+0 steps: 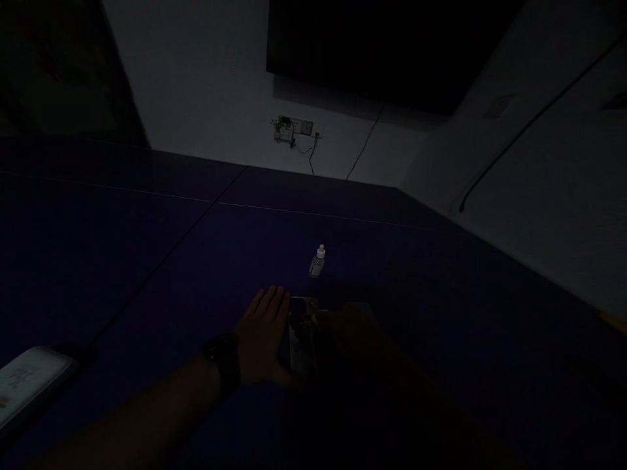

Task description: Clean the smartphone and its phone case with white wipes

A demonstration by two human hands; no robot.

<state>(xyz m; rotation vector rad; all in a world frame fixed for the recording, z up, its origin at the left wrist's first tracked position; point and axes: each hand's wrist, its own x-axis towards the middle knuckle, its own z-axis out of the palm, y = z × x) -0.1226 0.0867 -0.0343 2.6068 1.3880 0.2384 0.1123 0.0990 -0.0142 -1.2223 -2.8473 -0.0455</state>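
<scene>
The scene is very dark. On a purple-blue surface point(235, 251) lies a flat, shiny rectangular object, like a phone point(301, 346). My left hand point(264, 333), with a dark watch on its wrist, lies flat along the object's left edge, fingers stretched forward and thumb across its near end. Over the object's right side, my right hand point(347, 323) is deep in shadow; its fingers look closed near the upper right part, and what they hold cannot be made out. Just beyond both hands, a small clear bottle point(317, 265) with a white dropper cap stands on the surface.
A white box-like item point(29, 385) sits at the lower left, beside a dark seam in the surface. Sockets with cables point(296, 128) are on the far wall, under a large black screen point(372, 52). Another wall point(529, 176) bounds the right side.
</scene>
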